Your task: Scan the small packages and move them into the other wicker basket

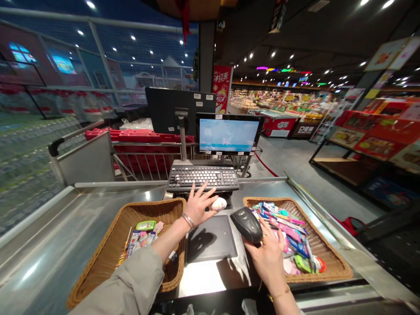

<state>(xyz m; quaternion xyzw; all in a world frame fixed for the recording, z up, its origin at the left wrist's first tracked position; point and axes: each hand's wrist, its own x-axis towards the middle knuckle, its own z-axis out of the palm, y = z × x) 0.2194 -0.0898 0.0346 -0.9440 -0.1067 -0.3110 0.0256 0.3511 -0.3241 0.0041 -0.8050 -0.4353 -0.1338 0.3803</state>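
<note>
Sitting on the shiny metal desk (36, 249) at the lower left of the frame is a brown woven basket (105, 247) with a few small things in it, one of them a little bright green pack (146, 225). Over the right side of that basket reaches an arm in a grey-green sleeve (131, 280), with a silver bracelet (188, 220) on the wrist. Near the middle, the left hand (198, 205) pinches a white egg-shaped thing (219, 204) between thumb and pointing finger, while its other fingers are spread wide by the front edge of a black keyboard (210, 175). I cannot tell if they touch the keys. Just below the white thing, a flat grey pad (216, 240) lies on the desk with a dark shadow on it. Behind the keyboard, a lit blue screen (229, 134) stands up. Right of the middle, the right hand (267, 253) has its fingers closed around a black scanner (246, 224), which is up above the desk. At the lower right is another brown basket (331, 258), with a big messy pile of bright packs (292, 232) in pink, blue and green.
</note>
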